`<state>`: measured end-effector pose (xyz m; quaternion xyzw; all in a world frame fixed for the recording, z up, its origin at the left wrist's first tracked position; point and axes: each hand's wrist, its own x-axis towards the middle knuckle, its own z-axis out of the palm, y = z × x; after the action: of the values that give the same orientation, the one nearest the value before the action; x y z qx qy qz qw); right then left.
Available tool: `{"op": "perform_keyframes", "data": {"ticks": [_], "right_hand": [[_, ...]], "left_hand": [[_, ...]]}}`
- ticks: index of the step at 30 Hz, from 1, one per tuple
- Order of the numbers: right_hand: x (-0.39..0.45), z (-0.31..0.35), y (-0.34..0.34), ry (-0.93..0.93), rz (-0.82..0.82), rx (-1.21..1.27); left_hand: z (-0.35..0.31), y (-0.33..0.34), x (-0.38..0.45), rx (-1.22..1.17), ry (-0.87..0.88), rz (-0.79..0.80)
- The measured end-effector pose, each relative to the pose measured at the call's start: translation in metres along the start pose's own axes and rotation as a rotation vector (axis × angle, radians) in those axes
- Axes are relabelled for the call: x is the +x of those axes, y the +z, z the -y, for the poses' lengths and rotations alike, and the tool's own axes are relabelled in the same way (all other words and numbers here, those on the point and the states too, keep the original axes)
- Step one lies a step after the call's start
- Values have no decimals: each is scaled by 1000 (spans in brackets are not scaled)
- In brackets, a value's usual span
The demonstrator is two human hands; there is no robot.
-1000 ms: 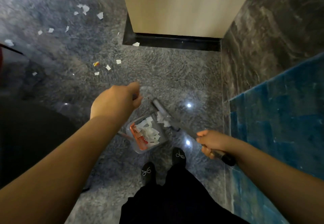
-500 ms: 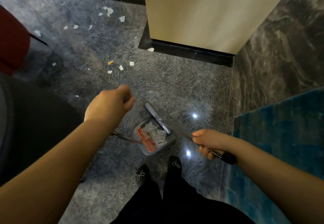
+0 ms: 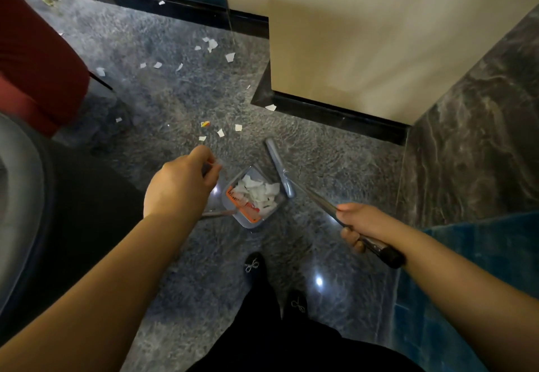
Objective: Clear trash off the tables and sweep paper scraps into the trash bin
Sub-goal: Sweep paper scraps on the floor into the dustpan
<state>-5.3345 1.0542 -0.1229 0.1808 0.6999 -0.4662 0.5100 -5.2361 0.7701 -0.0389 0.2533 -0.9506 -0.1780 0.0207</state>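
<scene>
Metal handle (image 3: 326, 207) of the broom runs through the right hand (image 3: 360, 226), whose fingers curl round it above the black end grip; the grey broom head (image 3: 278, 167) sits on the floor touching the far right edge of the dustpan (image 3: 253, 196). The left hand (image 3: 180, 186) is clenched round the top of the dustpan's thin upright handle (image 3: 217, 213), mostly hidden by the hand. White paper scraps and an orange comb strip fill the pan. More scraps (image 3: 220, 132) lie loose on the grey marble floor (image 3: 320, 153) just beyond the left hand, with others (image 3: 211, 45) farther off near a red seat (image 3: 38, 59). Black shoes (image 3: 255, 266) stand just below the pan, beside a beige pillar (image 3: 364, 36).
</scene>
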Motion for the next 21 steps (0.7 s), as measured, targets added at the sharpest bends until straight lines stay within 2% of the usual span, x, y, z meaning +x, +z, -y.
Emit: {"op": "perform_keyframes", "data": {"ticks": [9, 21], "right_hand": [[57, 94, 11, -6, -49, 9], [135, 236, 26, 22, -88, -46]], "left_hand": [[35, -11, 84, -10, -65, -63], [69, -30, 231, -21, -165, 26]]}}
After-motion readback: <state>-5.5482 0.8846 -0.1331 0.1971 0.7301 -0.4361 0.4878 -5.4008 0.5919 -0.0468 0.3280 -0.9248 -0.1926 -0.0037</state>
